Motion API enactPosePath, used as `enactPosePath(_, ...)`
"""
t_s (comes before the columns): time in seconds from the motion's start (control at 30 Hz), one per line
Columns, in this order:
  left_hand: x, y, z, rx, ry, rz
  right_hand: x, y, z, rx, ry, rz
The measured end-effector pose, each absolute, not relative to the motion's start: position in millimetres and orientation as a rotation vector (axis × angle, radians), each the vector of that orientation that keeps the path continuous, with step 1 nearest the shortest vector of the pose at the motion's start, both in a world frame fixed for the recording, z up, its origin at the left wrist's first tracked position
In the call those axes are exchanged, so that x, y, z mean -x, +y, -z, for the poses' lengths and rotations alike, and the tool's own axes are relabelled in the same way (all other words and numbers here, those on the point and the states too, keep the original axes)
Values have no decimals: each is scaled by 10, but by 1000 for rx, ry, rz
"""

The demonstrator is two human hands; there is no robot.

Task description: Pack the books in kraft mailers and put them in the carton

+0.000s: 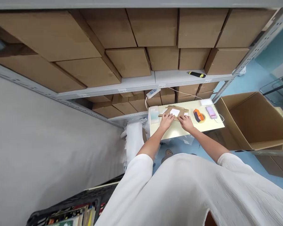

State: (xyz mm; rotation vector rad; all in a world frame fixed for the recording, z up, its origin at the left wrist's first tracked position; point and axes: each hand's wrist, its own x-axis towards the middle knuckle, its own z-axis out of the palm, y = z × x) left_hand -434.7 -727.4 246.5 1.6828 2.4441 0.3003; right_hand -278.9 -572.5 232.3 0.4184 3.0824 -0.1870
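A flat brown cardboard piece (174, 109) with a white label (174, 112) on it lies on a small pale yellow table (179, 131). My left hand (167, 119) rests on its near left edge, fingers curled down onto the cardboard. My right hand (185, 121) presses on its near right edge, fingers bent over it. An orange tape dispenser (199, 115) sits just right of my right hand.
A pink phone (211, 112) with a cable lies at the table's right end, a pale plastic box (153, 113) at its left. Shelves (136, 83) stacked with brown boxes stand behind; a yellow-black cutter (197, 74) lies on one. A large open carton (254, 121) stands right.
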Motion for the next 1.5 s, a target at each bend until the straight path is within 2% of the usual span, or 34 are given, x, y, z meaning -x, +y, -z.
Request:
enactPosePath(0.3, 4544, -7404, -2070, -1415, 2469, -220, 3038, -5712, -2098, -535, 2806, 379)
enactPosePath(0.53, 4585, -7364, -1934, -1141, 2515, -208, 3391, -5087, -1930, -695, 2735, 445)
enactPosePath(1.03, 4129, -6885, -1521, -465, 2549, -244, 4168, -3881, -1184, -546, 2662, 532)
enactPosePath(1.33, 3979, -6627, -1195, 91, 2418, -482, 4450, -3756, -953, -507, 2574, 612)
enactPosePath(1.5, 3874, -6575, -1145, 130, 2535, -574, 4435, -3765, -901, -554, 2591, 637)
